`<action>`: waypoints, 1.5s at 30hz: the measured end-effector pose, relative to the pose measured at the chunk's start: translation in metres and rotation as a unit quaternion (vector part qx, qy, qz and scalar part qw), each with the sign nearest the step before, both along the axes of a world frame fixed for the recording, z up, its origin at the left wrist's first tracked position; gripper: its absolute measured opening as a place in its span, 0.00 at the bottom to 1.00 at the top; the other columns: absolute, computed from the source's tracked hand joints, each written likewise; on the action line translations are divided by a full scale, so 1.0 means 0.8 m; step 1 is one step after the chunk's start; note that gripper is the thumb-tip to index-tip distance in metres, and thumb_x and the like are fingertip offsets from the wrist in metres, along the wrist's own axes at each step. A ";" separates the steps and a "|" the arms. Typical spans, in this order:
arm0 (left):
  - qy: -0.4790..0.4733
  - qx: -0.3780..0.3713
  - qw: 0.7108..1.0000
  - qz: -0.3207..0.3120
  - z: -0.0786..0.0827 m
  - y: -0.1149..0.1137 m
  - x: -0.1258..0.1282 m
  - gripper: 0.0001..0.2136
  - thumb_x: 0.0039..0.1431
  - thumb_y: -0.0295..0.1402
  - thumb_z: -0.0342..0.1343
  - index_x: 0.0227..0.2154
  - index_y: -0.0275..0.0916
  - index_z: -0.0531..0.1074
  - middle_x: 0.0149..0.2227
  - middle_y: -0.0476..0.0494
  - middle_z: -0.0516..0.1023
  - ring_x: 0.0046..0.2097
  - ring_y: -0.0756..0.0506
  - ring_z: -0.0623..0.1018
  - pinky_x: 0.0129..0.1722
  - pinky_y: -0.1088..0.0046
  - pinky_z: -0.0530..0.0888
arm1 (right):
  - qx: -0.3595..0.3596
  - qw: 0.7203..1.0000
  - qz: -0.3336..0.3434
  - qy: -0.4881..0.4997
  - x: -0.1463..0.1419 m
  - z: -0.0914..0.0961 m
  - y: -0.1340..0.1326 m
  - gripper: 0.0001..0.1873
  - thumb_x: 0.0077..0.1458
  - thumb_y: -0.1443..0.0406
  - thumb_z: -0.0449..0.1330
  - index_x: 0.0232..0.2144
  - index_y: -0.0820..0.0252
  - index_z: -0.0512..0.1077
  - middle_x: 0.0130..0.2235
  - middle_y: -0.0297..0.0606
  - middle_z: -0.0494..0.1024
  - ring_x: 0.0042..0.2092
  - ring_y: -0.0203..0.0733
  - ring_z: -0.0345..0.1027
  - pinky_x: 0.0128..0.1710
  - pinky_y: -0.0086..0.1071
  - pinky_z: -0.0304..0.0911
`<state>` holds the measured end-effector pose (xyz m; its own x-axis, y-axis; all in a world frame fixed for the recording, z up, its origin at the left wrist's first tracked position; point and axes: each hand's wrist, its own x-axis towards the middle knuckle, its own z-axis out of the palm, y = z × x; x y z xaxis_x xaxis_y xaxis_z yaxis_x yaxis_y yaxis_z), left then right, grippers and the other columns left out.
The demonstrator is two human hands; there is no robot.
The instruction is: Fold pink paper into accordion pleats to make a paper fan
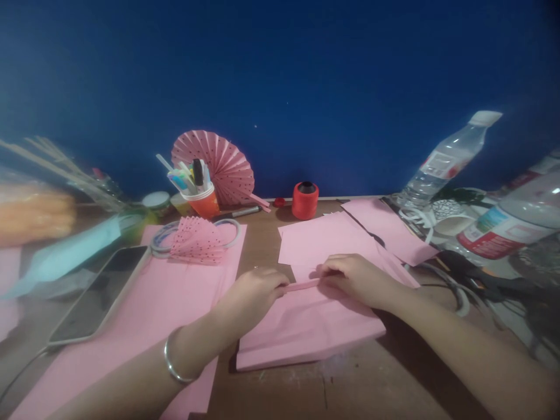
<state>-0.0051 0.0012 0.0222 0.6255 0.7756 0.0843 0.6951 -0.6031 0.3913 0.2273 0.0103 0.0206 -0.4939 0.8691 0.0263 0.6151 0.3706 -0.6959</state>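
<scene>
A pink sheet of paper [306, 326] lies on the wooden table [350, 391] in front of me, its far edge folded into a narrow strip [303, 285]. My left hand [254, 294] pinches the left end of that folded strip, fingers closed. My right hand [356, 280] pinches the right end, fingers closed too. A silver bangle [172, 364] sits on my left wrist. More pink sheets [324, 239] lie just beyond my hands.
A small folded pink fan [196, 239] lies on a long pink sheet [144, 315] at left, beside a phone [98, 300]. Behind stand an orange pen cup [203, 201], a big pink paper fan [219, 160] and a red thread spool [305, 200]. Plastic bottles [446, 157] and scissors [476, 280] crowd the right.
</scene>
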 end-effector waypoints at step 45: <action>0.107 0.140 0.980 -0.092 -0.009 -0.004 0.006 0.13 0.55 0.20 0.45 0.42 0.37 0.66 0.37 0.44 0.69 0.39 0.45 0.67 0.38 0.66 0.69 | 0.249 0.955 0.105 -0.124 -0.016 -0.025 -0.006 0.10 0.55 0.67 0.53 0.38 0.57 0.71 0.36 0.38 0.73 0.41 0.42 0.62 0.40 0.36 0.54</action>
